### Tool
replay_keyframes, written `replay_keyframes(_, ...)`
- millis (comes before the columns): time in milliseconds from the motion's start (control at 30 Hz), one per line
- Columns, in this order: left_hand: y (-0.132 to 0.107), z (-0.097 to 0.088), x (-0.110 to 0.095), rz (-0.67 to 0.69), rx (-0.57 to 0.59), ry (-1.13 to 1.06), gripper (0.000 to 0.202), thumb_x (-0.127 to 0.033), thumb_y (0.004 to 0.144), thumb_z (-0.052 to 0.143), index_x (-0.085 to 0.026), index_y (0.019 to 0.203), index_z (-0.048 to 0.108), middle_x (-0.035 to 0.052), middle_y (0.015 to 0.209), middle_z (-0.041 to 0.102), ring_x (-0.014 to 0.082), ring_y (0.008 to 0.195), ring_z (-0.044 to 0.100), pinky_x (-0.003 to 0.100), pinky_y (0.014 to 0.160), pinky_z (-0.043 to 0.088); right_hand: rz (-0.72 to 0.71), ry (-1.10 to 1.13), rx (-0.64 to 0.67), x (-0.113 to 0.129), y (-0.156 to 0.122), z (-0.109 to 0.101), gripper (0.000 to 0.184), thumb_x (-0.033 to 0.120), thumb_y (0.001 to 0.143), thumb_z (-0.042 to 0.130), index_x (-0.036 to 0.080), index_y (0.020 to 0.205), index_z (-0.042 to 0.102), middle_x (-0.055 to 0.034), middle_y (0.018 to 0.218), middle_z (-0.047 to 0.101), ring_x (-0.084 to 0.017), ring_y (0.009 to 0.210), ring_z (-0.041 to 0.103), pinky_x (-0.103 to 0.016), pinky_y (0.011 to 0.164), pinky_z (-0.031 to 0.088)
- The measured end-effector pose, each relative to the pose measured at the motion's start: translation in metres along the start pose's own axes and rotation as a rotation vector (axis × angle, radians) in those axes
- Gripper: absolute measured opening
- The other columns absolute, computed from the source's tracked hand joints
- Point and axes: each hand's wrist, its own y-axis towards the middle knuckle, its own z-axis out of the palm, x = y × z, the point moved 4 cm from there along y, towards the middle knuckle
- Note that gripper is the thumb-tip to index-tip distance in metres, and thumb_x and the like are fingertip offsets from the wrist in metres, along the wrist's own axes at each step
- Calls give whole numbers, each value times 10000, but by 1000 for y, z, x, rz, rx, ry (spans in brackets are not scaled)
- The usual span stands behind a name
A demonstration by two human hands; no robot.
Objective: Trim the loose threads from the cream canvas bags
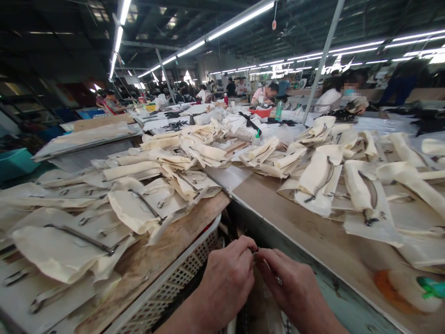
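Small dark piece [256,251], material unclear, mostly hidden by skin. Location: at the meeting fingertips, lower centre, above the gap between two benches.

Left hand [227,273]: bare; fingers curled inward, thumb and forefinger closed to a pinch on the piece.

Right hand [294,278]: bare; fingers likewise closed on it from the other side, almost no opening. Firmness of either pinch: cannot tell. Small silvery metal bit [279,280] at its inner side; held or worn, cannot tell.

Hazard, judged: so slight a grip, partly screened by the fingers themselves, could slip; the piece might then drop into the dark gap and be hard to find.

White perforated plastic basket [175,278]: left of the hands, beside the wooden bench [153,246].

Brown-topped bench [278,199] with green-grey side: right of the hands.

Cream folded sheets with dark straps [316,174]: numerous, overlapping on both benches. Some lie near the edges; a brushing sleeve or elbow could drag one off.

Orange, translucent and green object [399,290]: right bench, blurred.

Co-workers: seated and standing, well beyond.
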Motion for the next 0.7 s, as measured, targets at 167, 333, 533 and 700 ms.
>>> replay_keyframes(167,-2,1,5,-46,-11,-32,199,11,762,502,-180,808,530,23,1002,636,167,849,629,275,696,504,-50,-215,-12,7,9,-7,323,276,1028,285,255,902,582,10,748,641,-150,530,662,-233,423,361)
replay_keyframes(333,-1,4,9,-78,-28,-57,193,3,757,520,-186,740,492,-2,850,616,150,743,592,260,637,458,-151,-203,-7,9,16,-11,332,197,1007,281,219,837,565,-27,836,658,-145,540,666,-237,422,411)
replay_keyframes(533,0,0,13,-128,-59,-135,215,8,754,525,-183,693,449,-5,799,597,131,708,567,238,639,442,-204,-35,-156,4,16,-6,199,121,935,409,189,912,595,-69,937,709,-147,735,710,-214,602,542)
replay_keyframes(700,-1,-3,16,-111,-103,-223,225,6,788,505,-181,688,430,6,817,592,128,728,560,240,680,455,-212,44,-223,5,18,-3,178,92,916,453,192,948,596,-65,910,719,-150,787,700,-235,687,572)
